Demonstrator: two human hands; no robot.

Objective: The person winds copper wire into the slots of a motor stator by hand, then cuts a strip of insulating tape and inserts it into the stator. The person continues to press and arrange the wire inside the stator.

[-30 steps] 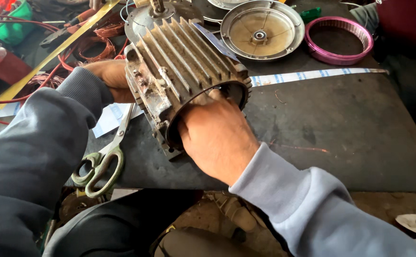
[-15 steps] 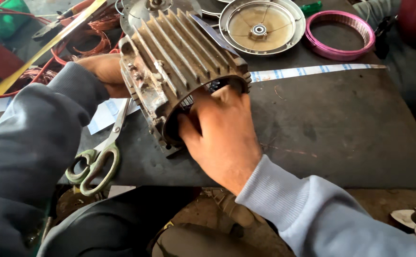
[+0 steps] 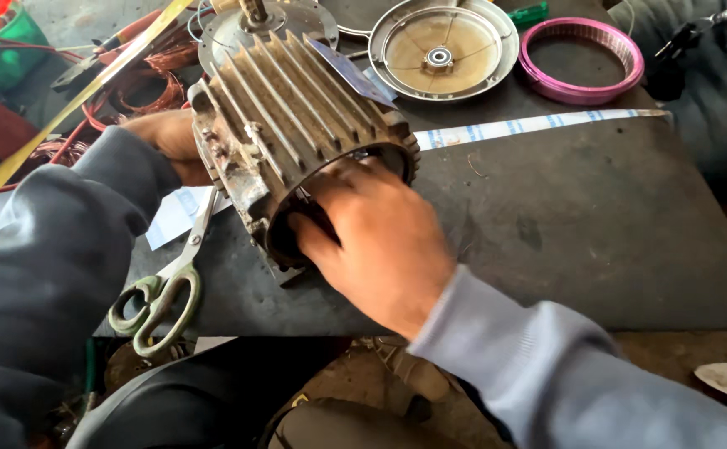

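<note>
A grimy, grey, ribbed metal motor housing [image 3: 297, 133], cylindrical with long cooling fins, is lying on its side on the dark, stained work table [image 3: 563, 241], its open end facing the person. The right hand [image 3: 380, 241] is pressing against that open end, fingers [image 3: 318, 237] curling in over the rim and reaching into the dark hollow (how far they go in cannot be told, since the rim is hiding the tips). The left hand [image 3: 168, 141] is bracing the housing from its far side, palm flat against the casing and fingers spread around it, so both hands are gripping the same piece.

Just below the left hand, a pair of steel scissors with worn green handles [image 3: 164, 291] is lying partly on a sheet of white paper [image 3: 172, 216]. Beyond the left hand, loops of bare copper wire [image 3: 143, 87] are resting beside a yellow strip [image 3: 72, 100]. Beyond the right hand, a round, silver metal end cover with a central bearing [image 3: 442, 50] is sitting flat, with a pink ring [image 3: 580, 58] just beside it. A long white tape with blue marks [image 3: 538, 125] is stretching away from the housing, past the right hand's far side.
</note>
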